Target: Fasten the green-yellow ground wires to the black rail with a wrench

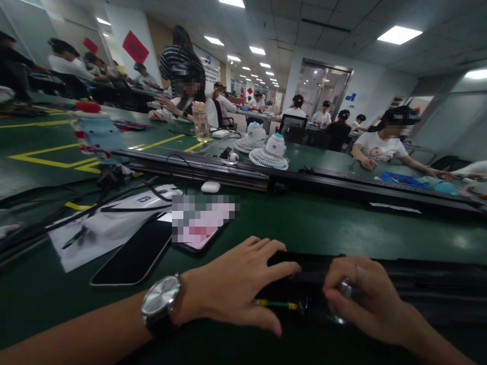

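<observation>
Across the near part of the table lies a long, glossy black piece, with a short green-and-yellow wire on its near side. My left hand, wearing a wristwatch, is spread over the left end of this piece, its fingers resting there and its thumb apart. Further right, my right hand is closed round a shiny rounded piece just over the black piece. Most of that shiny piece is hidden by the fingers, so its kind is unclear.
Left of my hands lie a dark phone, a second phone and a white sheet with cables. Behind them run long dark rails. Two white fans, a blue bottle and seated people stand beyond.
</observation>
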Tool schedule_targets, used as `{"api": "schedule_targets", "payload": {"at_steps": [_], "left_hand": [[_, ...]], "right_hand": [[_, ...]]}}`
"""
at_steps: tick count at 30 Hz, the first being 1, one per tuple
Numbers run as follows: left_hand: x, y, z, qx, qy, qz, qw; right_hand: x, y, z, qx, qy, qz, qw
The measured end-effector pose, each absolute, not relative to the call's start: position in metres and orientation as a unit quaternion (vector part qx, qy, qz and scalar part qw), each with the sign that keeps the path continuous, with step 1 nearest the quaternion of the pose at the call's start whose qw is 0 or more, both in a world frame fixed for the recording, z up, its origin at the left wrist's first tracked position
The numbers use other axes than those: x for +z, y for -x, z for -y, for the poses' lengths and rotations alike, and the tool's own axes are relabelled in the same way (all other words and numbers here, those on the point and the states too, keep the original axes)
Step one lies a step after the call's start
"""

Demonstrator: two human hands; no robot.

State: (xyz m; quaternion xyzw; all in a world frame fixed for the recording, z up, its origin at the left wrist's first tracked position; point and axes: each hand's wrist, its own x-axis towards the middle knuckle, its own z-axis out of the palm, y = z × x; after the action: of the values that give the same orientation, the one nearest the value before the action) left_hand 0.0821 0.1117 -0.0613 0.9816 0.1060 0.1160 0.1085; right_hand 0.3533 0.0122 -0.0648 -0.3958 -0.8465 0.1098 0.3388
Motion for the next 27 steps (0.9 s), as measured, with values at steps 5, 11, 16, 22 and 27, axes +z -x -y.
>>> {"api": "schedule_targets", "payload": {"at_steps": [5,11,16,22,27], "left_hand": [[-0.065,-0.082,-0.126,0.111,-0.976,-0.125,0.139],[-0.068,-0.083,-0.129,0.125,-0.976,-0.113,0.139],[-0.068,-0.084,-0.132,0.126,-0.978,-0.097,0.136],[-0.066,-0.084,-0.131,0.107,-0.982,-0.093,0.122],[-0.065,-0.083,-0.130,0.088,-0.985,-0.089,0.116]], "right_hand": [[-0.058,-0.353,-0.020,0.155,0.407,0.821,0.369],[-0.056,-0.358,-0.022,0.166,0.393,0.830,0.360],[-0.046,-0.373,-0.024,0.293,0.381,0.806,0.345],[-0.051,-0.377,-0.024,0.379,0.381,0.773,0.337],[-0.061,-0.369,-0.021,0.283,0.376,0.809,0.352]]}}
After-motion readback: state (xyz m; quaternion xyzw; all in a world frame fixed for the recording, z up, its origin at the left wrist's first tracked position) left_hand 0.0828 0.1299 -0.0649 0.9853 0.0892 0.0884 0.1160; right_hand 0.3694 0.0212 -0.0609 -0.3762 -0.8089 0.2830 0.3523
